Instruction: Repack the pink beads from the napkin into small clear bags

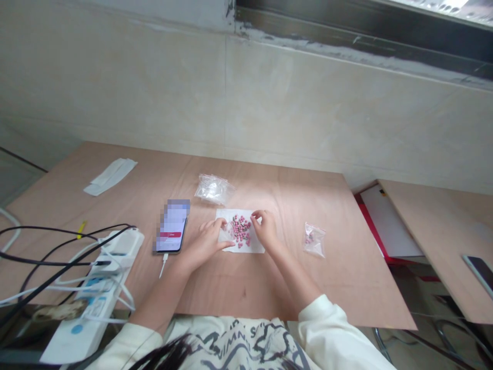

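A loose pile of small pink pieces with some dark bits among them (241,230) lies on a white sheet of paper (256,247) on the wooden table. My left hand (208,239) is at the paper's left side, its thumb and fingers around a small clear plastic bag (226,233) beside the pile. On the pile's right, my right hand (265,227) has its thumb and forefinger pinched together; whatever is between them is too small to make out. Farther right lies another clear zip bag (315,240) with a few pink pieces inside.
Behind the paper lies a stack of clear plastic bags (214,189). A phone on a cable (172,226) lies left of my left hand. A power strip (96,303) with tangled cords fills the left front. A folded white tissue (110,176) lies back left.
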The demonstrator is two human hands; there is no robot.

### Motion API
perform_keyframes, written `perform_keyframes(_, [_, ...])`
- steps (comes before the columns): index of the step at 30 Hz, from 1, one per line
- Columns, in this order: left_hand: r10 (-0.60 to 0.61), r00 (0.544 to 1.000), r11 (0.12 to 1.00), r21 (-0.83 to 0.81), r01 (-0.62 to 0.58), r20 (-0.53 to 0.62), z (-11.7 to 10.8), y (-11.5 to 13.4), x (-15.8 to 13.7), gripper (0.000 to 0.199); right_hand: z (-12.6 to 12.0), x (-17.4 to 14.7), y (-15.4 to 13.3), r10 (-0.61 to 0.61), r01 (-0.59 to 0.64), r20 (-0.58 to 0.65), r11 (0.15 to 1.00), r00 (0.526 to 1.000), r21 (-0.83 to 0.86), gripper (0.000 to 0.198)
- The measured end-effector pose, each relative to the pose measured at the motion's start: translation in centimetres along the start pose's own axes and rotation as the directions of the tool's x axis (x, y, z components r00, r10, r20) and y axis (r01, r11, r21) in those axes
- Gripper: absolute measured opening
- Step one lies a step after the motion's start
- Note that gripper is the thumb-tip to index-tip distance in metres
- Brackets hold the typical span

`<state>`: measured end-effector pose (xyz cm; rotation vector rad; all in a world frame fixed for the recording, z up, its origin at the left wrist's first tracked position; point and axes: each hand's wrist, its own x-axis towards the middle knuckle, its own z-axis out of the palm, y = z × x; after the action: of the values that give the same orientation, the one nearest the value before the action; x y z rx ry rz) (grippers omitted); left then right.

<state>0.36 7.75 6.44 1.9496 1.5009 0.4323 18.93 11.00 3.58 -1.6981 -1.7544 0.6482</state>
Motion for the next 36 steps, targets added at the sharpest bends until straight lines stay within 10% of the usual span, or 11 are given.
perform_keyframes(8, [0.007, 0.999, 0.999, -0.045, -0.009, -0.051, 0.9, 0.6, -0.3, 0.04, -0.4, -3.6, -4.0, -0.083, 0.06, 0.098, 0.974, 0.992, 0.221, 0.012])
perform_keyframes(12, [0.008, 0.997, 0.999, -0.044, -0.011, -0.076, 0.8, 0.2, -1.2, 0.044, 0.0, -5.2, -1.0, 0.057, -0.055, -0.039, 0.996, 0.998, 0.068, 0.008])
perform_keyframes(27, [0.05, 0.998, 0.998, 0.039, -0.049, -0.025, 1.6, -0.2, -2.2, 0.041, 1.2, -6.9, 0.4, 0.09, -0.081, 0.04, 0.98, 0.995, -0.182, 0.01])
perform_keyframes(36, [0.072, 0.997, 0.988, 0.141, -0.069, -0.014, 2.4, -0.2, -1.3, 0.04, 1.2, -6.4, -1.3, -0.102, 0.1, 0.01, 0.988, 0.995, 0.121, 0.008])
